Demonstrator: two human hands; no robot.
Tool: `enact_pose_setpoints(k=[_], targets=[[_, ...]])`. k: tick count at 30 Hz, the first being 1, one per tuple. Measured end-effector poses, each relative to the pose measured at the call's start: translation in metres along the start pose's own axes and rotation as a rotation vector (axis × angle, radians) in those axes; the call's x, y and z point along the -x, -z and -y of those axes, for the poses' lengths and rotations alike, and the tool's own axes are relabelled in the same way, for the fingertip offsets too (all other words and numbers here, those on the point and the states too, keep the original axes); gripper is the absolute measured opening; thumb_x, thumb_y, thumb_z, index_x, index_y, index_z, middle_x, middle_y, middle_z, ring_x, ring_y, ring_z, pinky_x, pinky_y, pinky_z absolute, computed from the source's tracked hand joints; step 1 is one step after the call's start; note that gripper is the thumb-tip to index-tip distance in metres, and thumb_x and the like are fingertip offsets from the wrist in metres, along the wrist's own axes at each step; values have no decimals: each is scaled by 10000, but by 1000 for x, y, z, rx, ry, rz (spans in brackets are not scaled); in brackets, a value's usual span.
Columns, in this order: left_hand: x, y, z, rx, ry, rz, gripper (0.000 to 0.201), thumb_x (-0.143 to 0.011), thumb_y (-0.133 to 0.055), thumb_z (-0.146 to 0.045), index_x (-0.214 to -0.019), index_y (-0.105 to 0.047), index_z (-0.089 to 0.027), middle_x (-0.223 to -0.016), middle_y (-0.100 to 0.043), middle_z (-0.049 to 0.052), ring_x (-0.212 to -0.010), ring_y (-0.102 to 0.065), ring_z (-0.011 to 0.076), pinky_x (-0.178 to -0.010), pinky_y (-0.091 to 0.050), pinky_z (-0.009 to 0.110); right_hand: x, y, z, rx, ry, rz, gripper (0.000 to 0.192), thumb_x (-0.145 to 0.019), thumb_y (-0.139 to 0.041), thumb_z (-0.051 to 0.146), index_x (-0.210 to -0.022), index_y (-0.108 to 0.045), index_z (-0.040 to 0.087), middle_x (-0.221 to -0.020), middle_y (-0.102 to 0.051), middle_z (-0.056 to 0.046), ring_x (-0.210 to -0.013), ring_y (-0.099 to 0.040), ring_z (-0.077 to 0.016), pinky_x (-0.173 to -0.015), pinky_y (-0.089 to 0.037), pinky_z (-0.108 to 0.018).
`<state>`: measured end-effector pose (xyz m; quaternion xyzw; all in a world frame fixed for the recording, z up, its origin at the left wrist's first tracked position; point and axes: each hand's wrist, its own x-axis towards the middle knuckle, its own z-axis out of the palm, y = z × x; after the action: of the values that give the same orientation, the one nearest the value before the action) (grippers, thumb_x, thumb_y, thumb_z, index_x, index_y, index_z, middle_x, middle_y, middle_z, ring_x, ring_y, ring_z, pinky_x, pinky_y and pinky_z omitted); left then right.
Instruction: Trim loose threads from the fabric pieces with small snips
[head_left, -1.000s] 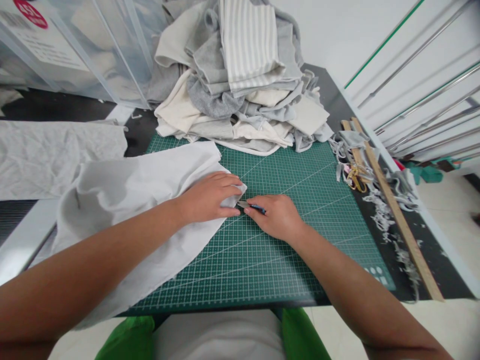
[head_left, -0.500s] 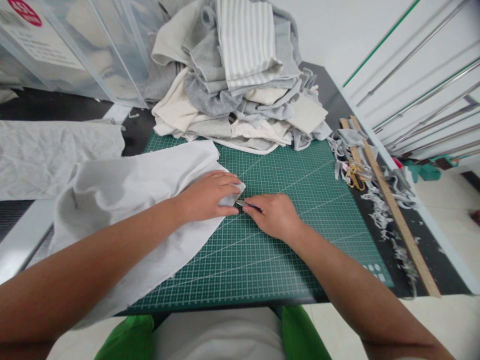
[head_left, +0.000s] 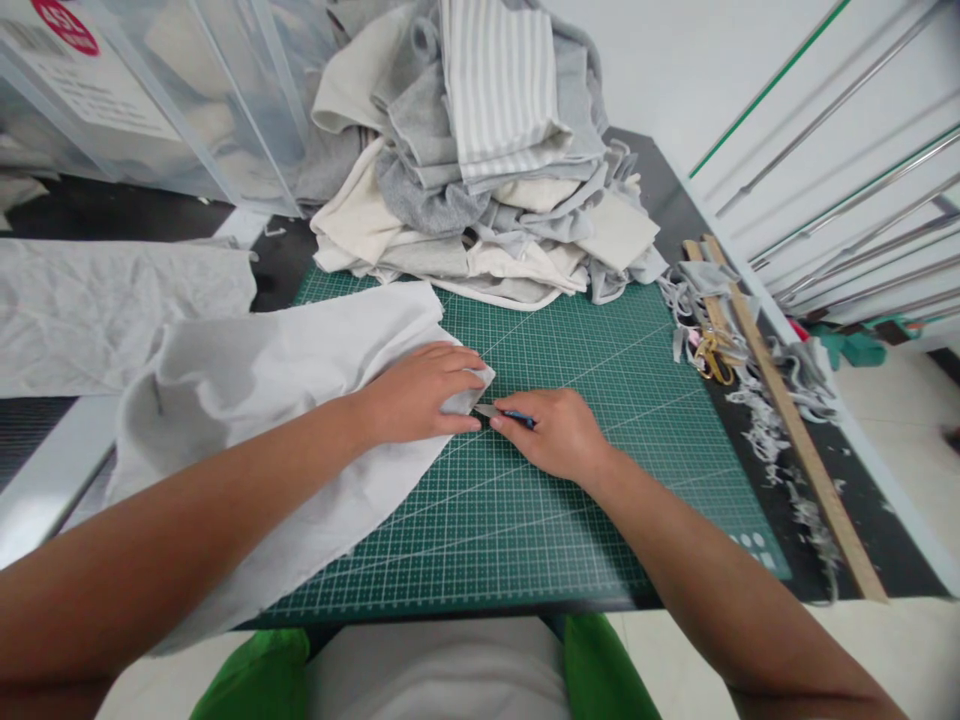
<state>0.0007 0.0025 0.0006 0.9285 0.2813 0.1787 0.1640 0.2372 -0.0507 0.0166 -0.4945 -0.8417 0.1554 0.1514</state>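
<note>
A large piece of white-grey cloth [head_left: 315, 340] is spread over the left part of the green cutting mat [head_left: 585, 540]. My left hand [head_left: 427, 390] lies on the cloth near its pointed right corner, fingers and thumb spread, pressing it down. Just to the right, my right hand [head_left: 559, 430] is closed around a small cutting tool [head_left: 519, 417] with a blue handle and a pointed metal blade. The blade tip is at the cloth's corner, close to my left thumb; whether it touches the cloth I cannot tell. Most of the handle is hidden in my palm.
Behind the mat rises a heap of grey, cream and striped fabric [head_left: 495, 170]. A clear plastic bin [head_left: 225, 110] stands at the back left, near another grey cloth [head_left: 112, 315]. Along the right lie gold-handled scissors [head_left: 712, 360], a wooden ruler [head_left: 806, 440] and fabric scraps [head_left: 765, 425].
My right hand has drawn back slightly to the right, and more of the blue handle shows. My left hand keeps its place on the cloth. The whole view has shifted a little.
</note>
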Motion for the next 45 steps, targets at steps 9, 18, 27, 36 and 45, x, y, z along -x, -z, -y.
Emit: enact_pose_setpoints(k=[9, 18, 27, 36, 45], targets=[[2, 8, 1, 46, -32, 33, 481, -825, -763, -431, -1230, -683, -185, -1430, -593, 124, -1357, -522, 308, -1192, -373, 520, 2, -1, 3, 72, 29, 20, 228, -950, -611, 412, -1015, -766, 257, -951, -805, 2, -808, -742, -183, -677, -468, -288], [3, 14, -1, 16, -33, 100, 443, -854, -607, -240, -1292, -644, -189, -1481, -557, 101, -1415, -471, 272, -1232, -337, 501, 0, 1, 6, 133, 38, 43, 260, -981, -564, 414, -987, -769, 255, -959, -806, -2, -790, -733, -176, -654, -433, -292], [4, 10, 0, 9, -49, 62, 436, -850, -626, -251, -1280, -652, -178, -1458, -575, 122, -1390, -500, 291, -1217, -351, 520, 0, 1, 14, 238, 9, 102, 345, -1016, -478, 429, -1028, -769, 245, -957, -802, -15, -816, -733, -194, -654, -423, -318], [4, 11, 0, 15, -45, 56, 400, -857, -626, -258, -1250, -659, -192, -1450, -583, 115, -1387, -504, 294, -1209, -361, 529, -1, 4, 15, 233, -17, 129, 333, -1018, -488, 417, -1028, -775, 249, -930, -800, -22, -803, -712, -177, -685, -438, -294], [4, 10, 1, 23, -45, 53, 422, -844, -642, -253, -1265, -643, -210, -1460, -572, 111, -1389, -501, 296, -1209, -357, 543, 1, 0, 6, 60, -11, 40, 249, -965, -587, 425, -973, -778, 265, -909, -803, 5, -753, -715, -163, -679, -451, -280]])
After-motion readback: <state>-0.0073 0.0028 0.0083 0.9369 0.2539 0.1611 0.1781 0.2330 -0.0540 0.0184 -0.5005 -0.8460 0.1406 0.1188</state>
